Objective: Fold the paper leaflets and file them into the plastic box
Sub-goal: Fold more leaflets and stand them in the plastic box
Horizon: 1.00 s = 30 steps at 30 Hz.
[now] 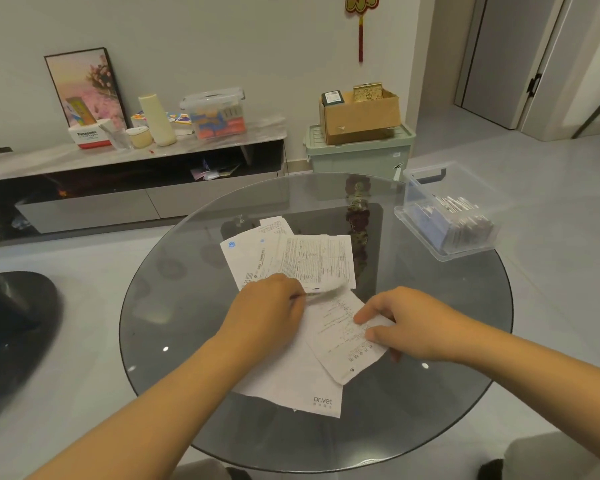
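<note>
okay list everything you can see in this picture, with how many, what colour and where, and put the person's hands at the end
round table: one, dark glass, centre.
leaflet being folded: one, white, printed, under both hands.
large sheet: one, white, beneath that leaflet, near edge.
unfolded leaflets: a few overlapping, white, mid-table.
plastic box: one, clear, table's right edge, folded papers inside.
lidded storage box: one, clear, on the sideboard.
sideboard: one, pale marbled top, far wall.
framed picture: one, pink, leaning on the wall.
cardboard box: one, brown, atop the green bin.
green bin: one, floor behind the table.
left hand: fingers curled at the paper's left edge.
right hand: pinching the leaflet's right side.
</note>
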### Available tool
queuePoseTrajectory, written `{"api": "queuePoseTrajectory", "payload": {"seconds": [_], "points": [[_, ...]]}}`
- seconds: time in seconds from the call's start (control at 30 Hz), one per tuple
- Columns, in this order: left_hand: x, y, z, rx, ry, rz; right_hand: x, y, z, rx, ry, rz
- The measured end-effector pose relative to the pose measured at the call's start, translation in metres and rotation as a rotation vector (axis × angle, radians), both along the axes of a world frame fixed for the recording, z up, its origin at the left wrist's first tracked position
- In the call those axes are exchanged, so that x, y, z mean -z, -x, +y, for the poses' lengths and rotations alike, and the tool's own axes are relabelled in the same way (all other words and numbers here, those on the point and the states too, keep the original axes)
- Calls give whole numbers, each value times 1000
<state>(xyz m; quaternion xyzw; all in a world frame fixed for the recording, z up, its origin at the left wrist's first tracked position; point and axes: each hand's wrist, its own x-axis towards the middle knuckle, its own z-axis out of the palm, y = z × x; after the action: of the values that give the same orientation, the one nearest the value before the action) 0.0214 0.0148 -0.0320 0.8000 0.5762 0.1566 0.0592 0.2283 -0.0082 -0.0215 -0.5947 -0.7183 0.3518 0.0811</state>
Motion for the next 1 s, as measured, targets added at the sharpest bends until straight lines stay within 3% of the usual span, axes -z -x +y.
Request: {"api": "queuePoseTrajectory", "payload": {"seconds": [0.1, 0.2, 0.37, 0.57, 0.8, 0.87, 1.0], "points": [[-1, 3, 8, -104, -11, -71, -9, -6, -4, 0, 90, 47], [-1, 8, 12, -127, 50, -20, -15, -7, -8, 19, 154, 93], [-6, 2, 8, 63, 24, 19, -20, -7, -7, 80, 235, 233], [-12, 7, -8, 190, 475, -291, -28, -3, 2, 218, 296, 458], [-10, 20, -12, 221, 647, -517, -29, 12, 15, 354, 306, 725], [-14, 16, -13, 187, 604, -475, -28, 18, 20, 392, 305, 785], [-3, 7, -5, 50, 337, -390, -22, 26, 28, 425, 324, 822]]}}
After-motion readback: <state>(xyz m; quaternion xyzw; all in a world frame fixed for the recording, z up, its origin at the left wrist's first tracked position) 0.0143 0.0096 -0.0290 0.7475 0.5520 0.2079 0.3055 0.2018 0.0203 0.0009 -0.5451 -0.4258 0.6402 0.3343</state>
